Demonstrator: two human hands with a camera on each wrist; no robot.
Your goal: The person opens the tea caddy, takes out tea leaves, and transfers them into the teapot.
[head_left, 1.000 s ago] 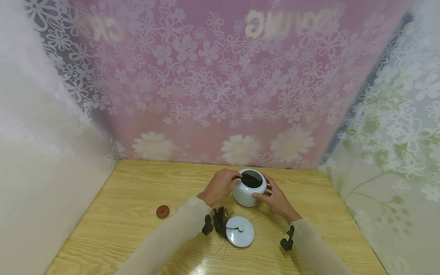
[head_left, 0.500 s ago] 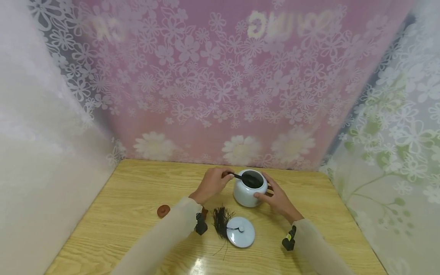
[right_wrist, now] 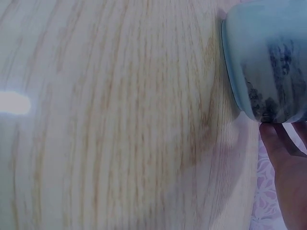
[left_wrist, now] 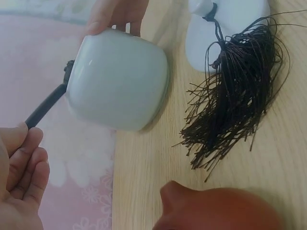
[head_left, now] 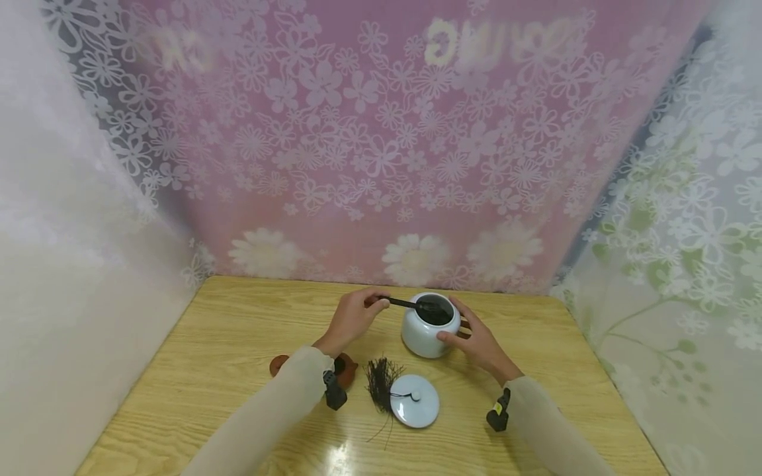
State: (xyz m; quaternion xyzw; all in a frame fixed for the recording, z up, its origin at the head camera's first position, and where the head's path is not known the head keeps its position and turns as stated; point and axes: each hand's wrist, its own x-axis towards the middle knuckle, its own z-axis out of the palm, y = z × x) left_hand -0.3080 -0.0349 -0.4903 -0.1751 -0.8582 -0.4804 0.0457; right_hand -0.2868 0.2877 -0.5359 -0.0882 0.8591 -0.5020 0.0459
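The left hand (head_left: 351, 317) pinches the end of a black spoon (head_left: 400, 302) whose far end lies at the mouth of a white jar (head_left: 424, 337). In the left wrist view, dark bits show on the spoon (left_wrist: 47, 104) at the jar's rim. The right hand (head_left: 481, 344) grips the jar's right side, thumb in front and fingers behind. Inside the jar it is dark. The right wrist view shows the right hand (right_wrist: 290, 175) against the jar (right_wrist: 268, 52), which has a dark painted pattern.
In front of the jar lies a white lid (head_left: 415, 410) with a dark tassel (head_left: 381, 383) on its left. A reddish-brown teapot (head_left: 346, 371) stands partly behind the left wrist, and a small brown lid (head_left: 277, 364) lies farther left. A patterned cloth hangs behind the table (head_left: 238, 317).
The left hand has moved left, away from the jar's mouth, and more of the black spoon shows. The teapot has come into sight beside the left wrist. The right hand stays on the jar.
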